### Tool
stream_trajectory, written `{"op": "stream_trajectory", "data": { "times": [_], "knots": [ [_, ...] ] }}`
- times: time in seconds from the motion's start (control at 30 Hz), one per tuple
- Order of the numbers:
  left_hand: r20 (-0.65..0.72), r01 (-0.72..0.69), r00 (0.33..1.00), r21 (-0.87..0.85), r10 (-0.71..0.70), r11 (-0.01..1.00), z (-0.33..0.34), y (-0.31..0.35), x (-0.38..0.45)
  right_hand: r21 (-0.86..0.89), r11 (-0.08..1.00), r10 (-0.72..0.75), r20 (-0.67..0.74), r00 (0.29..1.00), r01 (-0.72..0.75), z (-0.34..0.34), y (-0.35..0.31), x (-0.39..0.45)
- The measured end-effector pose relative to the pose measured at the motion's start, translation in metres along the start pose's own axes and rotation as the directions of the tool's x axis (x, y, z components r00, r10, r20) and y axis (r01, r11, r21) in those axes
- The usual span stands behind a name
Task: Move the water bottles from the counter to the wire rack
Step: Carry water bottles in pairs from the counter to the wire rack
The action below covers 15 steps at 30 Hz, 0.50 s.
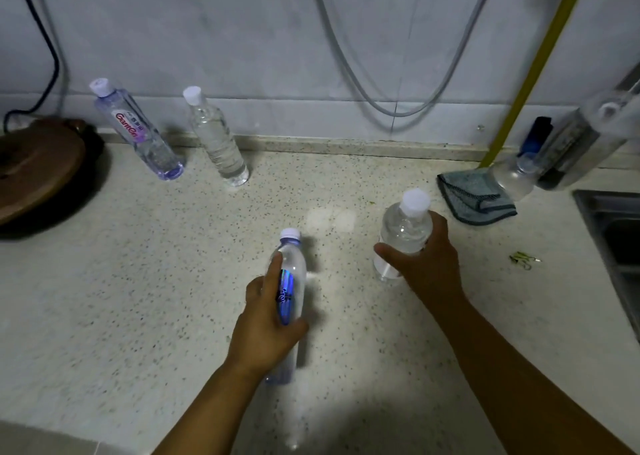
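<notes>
The speckled counter (138, 281) is spreading across the whole scene, running back to a grey tiled wall (242, 39) and ending on the right at the edge of a steel sink (609, 226). No wire rack is showing anywhere in view, so I cannot tell which way the bottles will have to travel.

A dark round wooden board (38, 170) is sitting at the far left. A folded blue cloth (474, 195) is lying near the sink, with the foot of a yellow pole (519, 87) coming down just behind it.

Four bottles are in play. Two are standing at the back by the wall, well apart from both hands: a purple-tinted labelled bottle (138, 132) and, just beside it on the right, a clear unlabelled bottle (216, 139).

The other two are already being held. The left hand (266, 323) is wrapping its fingers round the middle of a blue-labelled bottle (289, 281), cap pointing away from the person, long axis running roughly front to back as seen from above. The right hand (426, 264) is curling round a short clear bottle (403, 233) from its right side, thumb across the front and white cap uppermost. Whether either base is touching the counter is hard to say.

To my eye both hands are loaded, so the back pair will have to wait; the labelled one is lying nearer the left arm's side.
</notes>
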State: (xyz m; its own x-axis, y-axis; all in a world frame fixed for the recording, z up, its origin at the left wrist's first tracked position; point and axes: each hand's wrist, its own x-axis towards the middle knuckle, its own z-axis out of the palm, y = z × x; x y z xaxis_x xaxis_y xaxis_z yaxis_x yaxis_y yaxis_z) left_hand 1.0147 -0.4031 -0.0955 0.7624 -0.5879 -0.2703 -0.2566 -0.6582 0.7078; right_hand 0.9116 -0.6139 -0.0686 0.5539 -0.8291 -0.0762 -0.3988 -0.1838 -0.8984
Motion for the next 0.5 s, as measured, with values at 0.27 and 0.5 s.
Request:
{"op": "stream_trajectory", "data": {
  "times": [0.27,0.5],
  "knots": [
    [-0.014,-0.12,0.993,-0.113,0.119,0.986,-0.008,0.02,-0.021,-0.037,0.999,-0.014,-0.016,1.0,0.013,-0.009,0.006,-0.015],
    [0.076,-0.16,0.982,-0.14,0.172,0.977,0.004,0.048,-0.039,-0.055,0.995,0.073,-0.098,0.992,-0.079,-0.041,0.012,-0.084]
  ]
}}
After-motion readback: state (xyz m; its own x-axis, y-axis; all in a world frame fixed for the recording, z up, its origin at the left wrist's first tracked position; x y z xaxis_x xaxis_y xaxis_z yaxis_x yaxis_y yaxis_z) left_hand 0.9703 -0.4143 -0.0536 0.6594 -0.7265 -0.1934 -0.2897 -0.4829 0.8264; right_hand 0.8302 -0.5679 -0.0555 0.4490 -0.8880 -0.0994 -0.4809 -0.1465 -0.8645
